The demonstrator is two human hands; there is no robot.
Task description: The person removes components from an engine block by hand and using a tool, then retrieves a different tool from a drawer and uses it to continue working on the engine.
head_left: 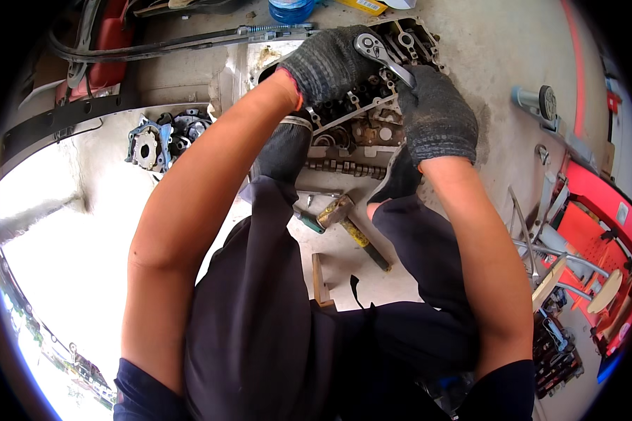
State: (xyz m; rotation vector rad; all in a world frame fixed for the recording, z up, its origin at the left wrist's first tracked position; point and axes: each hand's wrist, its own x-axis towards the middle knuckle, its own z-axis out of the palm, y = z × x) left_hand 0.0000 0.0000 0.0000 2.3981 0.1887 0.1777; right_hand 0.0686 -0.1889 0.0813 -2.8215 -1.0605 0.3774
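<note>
Ratchet wrench (384,57) over the engine casting (354,115), toward its far right corner. Right hand (437,112) wrapped around the handle; left hand (332,64) at the ratchet's head, its grip hidden, cannot tell. Likely risk: wrench tilts under load, slips, knuckles strike metal.

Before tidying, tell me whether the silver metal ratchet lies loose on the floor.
No, the silver metal ratchet is gripped by the gray-gloved right hand.
</note>
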